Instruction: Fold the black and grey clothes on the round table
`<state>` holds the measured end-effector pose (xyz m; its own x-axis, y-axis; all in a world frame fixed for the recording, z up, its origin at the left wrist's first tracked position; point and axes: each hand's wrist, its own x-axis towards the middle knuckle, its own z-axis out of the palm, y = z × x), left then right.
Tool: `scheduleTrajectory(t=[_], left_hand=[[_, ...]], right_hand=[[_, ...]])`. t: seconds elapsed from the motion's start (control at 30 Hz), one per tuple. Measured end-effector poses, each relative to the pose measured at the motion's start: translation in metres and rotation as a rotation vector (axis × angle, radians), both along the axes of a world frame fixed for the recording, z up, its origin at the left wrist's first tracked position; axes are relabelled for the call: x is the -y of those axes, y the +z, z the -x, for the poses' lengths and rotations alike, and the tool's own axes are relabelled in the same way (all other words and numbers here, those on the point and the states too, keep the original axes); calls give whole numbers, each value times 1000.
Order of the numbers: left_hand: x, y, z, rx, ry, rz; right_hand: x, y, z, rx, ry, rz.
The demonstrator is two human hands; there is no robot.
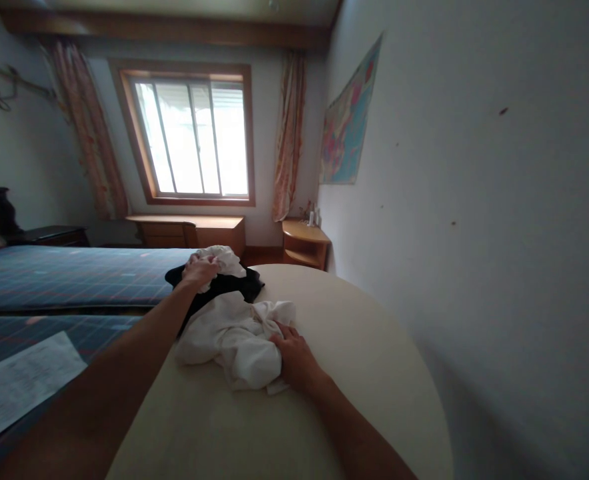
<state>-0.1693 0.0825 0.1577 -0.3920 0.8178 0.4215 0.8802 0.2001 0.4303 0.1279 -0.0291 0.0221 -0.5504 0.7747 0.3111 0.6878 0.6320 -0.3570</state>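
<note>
A crumpled white cloth (239, 347) lies bunched on the pale round table (369, 360), and my right hand (297, 357) grips its right side with fingers bent over the fabric. Farther off, my left hand (202, 270) is closed on a second white bunched cloth (230, 259). That one rests on a black cloth (252, 285) spread at the table's far left edge. Whether the cloths are garments cannot be made out. My left fingertips are partly hidden in the folds.
A bed with a blue plaid mattress (99, 273) runs along the left, with a printed sheet of paper (27, 383) on it. A white wall (499, 267) closes off the right. Beyond stand a wooden desk (219, 223) and a corner shelf (304, 231).
</note>
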Motion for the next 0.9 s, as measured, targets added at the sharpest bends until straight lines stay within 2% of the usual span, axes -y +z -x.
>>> scheduleTrajectory(t=[0.07, 0.13, 0.2, 0.27, 0.33, 0.4, 0.43, 0.5, 0.6, 0.67, 0.73, 0.83, 0.9], left_hand=[[5, -9, -5, 6, 31, 38], [12, -11, -13, -19, 85, -8], [20, -7, -27, -106, 109, -140], [30, -5, -45, -212, 59, -290], [41, -10, -70, -256, -81, -336], [56, -24, -98, -237, -330, -247], [64, -34, -113, -212, -471, -175], [84, -58, -139, -157, -657, -42], [110, -96, -165, -127, -807, 19], [118, -115, -170, -91, -815, 29], [118, -128, -167, 2, -765, 61], [107, -134, -152, 209, -651, 84], [100, -134, -142, 376, -616, 66]], right_hand=[[-1, 5, -3, 15, 0, -20], [-3, 11, -9, 16, -32, -1], [-4, 19, -19, -18, -73, 32], [-6, 26, -32, -63, -116, 54], [-10, 32, -48, -94, -189, 64], [-17, 33, -65, -132, -306, 79], [-20, 32, -73, -162, -367, 92], [-29, 28, -88, -246, -466, 131], [-39, 19, -106, -373, -530, 190], [-43, 16, -114, -441, -494, 225], [-42, 16, -117, -506, -358, 263], [-35, 22, -119, -536, -146, 235], [-28, 28, -118, -455, -133, 170]])
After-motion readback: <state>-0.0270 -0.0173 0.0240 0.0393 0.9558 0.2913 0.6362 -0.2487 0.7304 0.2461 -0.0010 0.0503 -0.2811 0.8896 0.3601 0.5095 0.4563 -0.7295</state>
